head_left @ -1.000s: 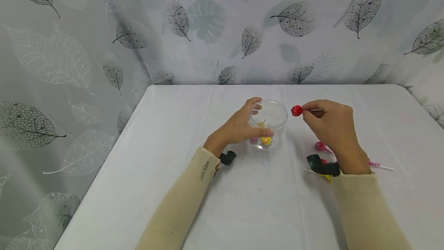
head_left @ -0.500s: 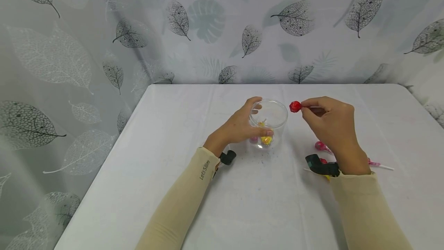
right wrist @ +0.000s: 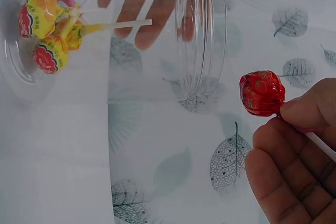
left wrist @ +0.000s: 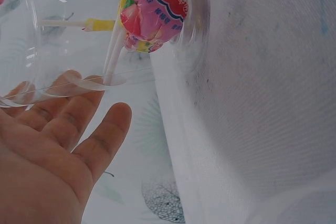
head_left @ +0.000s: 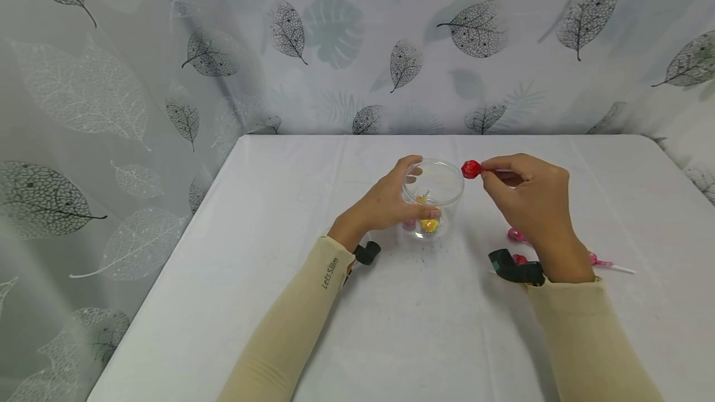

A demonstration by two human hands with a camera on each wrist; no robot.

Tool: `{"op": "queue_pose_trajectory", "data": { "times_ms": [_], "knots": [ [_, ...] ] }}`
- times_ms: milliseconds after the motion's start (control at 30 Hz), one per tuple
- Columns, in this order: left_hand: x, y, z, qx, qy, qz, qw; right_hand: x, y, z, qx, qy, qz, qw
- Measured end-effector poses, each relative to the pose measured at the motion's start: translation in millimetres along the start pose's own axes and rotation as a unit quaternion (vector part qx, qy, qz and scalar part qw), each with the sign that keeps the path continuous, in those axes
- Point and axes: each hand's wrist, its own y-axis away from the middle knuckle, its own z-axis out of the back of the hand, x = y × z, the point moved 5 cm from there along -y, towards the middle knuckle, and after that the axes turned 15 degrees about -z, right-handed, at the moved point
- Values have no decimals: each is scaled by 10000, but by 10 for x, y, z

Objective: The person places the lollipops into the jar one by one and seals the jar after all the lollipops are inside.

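Note:
A clear plastic cup (head_left: 434,194) stands on the white table (head_left: 279,265), and my left hand (head_left: 385,203) grips its side. Inside it lie a pink lollipop (left wrist: 153,15) and yellow ones (right wrist: 39,17). My right hand (head_left: 522,194) pinches the stick of a red lollipop (head_left: 471,169), whose head hovers just right of the cup's rim (right wrist: 202,35). In the right wrist view the red lollipop (right wrist: 261,93) sits close beside the rim, outside the cup.
More lollipops (head_left: 516,236) lie on the table under and beside my right wrist, one with a white stick (head_left: 611,264) pointing right. A leaf-patterned curtain (head_left: 357,42) hangs behind and to the left. The table's left edge (head_left: 167,259) runs near my left arm.
My right hand has carried the red lollipop up and left, from a short way off to right beside the cup's rim. The left hand and cup have stayed put.

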Motion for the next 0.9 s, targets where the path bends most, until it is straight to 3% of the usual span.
{"op": "queue_pose_trajectory", "data": {
  "times_ms": [900],
  "knots": [
    [-15,6,-3,-1,15,79,10000,146,30,-51,108,43,201,9997]
  ]
}}
